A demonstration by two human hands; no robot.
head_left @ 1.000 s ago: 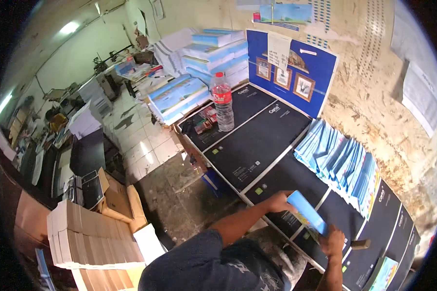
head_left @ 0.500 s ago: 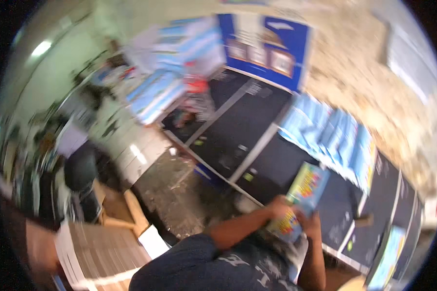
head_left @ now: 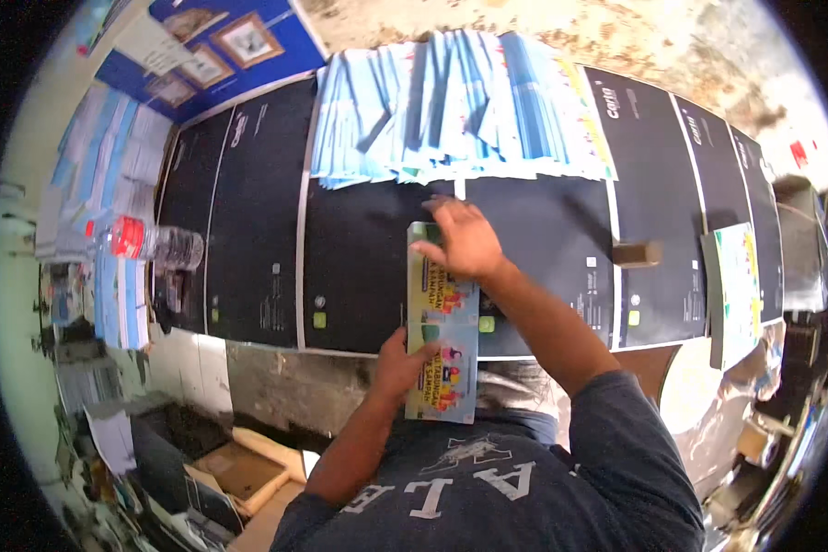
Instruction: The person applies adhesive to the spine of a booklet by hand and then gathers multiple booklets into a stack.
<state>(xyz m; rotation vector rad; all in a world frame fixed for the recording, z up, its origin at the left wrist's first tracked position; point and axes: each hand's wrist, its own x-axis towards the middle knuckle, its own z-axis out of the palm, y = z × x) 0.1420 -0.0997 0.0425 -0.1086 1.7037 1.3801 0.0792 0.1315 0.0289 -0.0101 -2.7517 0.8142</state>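
Observation:
A long printed cover sheet (head_left: pixel 443 322), blue, green and yellow with a repeated cartoon design, extends from my lap over the table's near edge. My left hand (head_left: pixel 403 368) grips its left side near the body, thumb on top and the other fingers mostly hidden beneath. At its far end my right hand (head_left: pixel 467 241) is open with fingers spread, the thumb lying over the printed face. Beyond that hand, a wide row of overlapping light-blue booklets (head_left: pixel 446 110) lies along the back of the table.
Black boards with pale seams cover the table (head_left: pixel 359 258). A small wooden block (head_left: pixel 637 254) sits right of centre, and a stack of printed covers (head_left: pixel 736 285) at the right end. Leftward are a plastic bottle (head_left: pixel 156 244), piled blue-and-white paper (head_left: pixel 110 166) and a blue framed-picture panel (head_left: pixel 212 55).
My view has swung to the right, squaring up with the table. The right hand has moved to the sheet's far end and spread its fingers; the left still holds the near part.

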